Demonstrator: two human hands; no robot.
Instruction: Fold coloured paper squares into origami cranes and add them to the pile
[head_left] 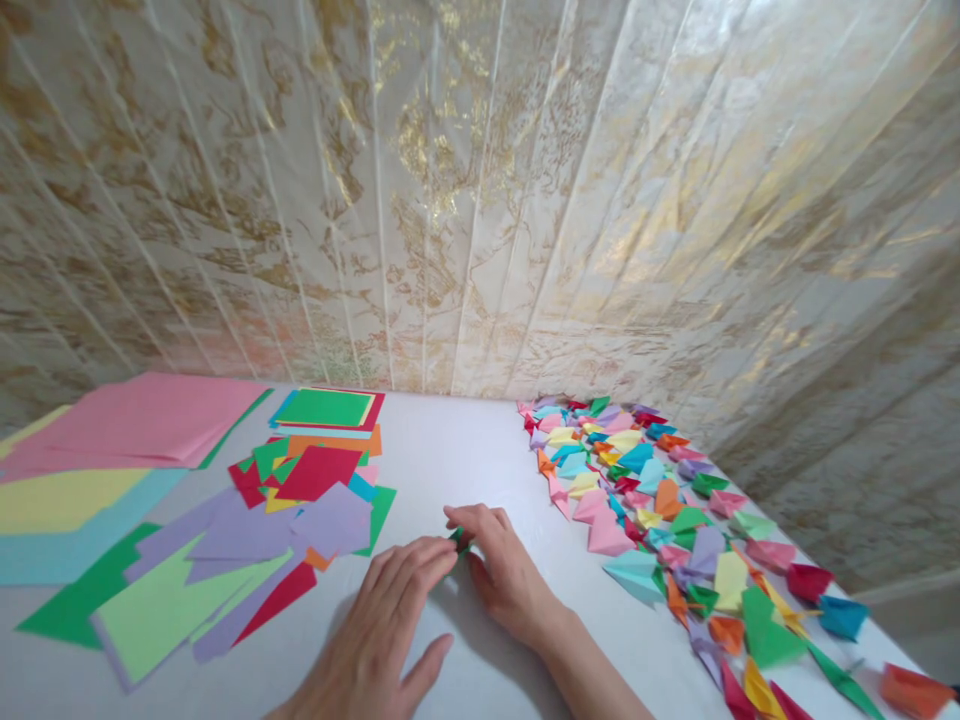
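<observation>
A small piece of dark green folded paper (459, 540) shows between my fingertips, low in the middle of the head view, just above the white table (442, 440). My right hand (499, 565) has its thumb and fingers closed round the right side of the paper. From the left, my left hand (394, 605) reaches it with its fingertips, the fingers close together and the thumb held apart below. Much of the green paper is hidden by the fingers, so its exact shape cannot be made out.
Many small folded coloured papers (690, 530) run down the table's right side. On the left lie large sheets (150, 420), a stack of small rectangles (326, 407) and loose coloured pieces (322, 475). A gold-patterned curtain (450, 200) hangs behind the table.
</observation>
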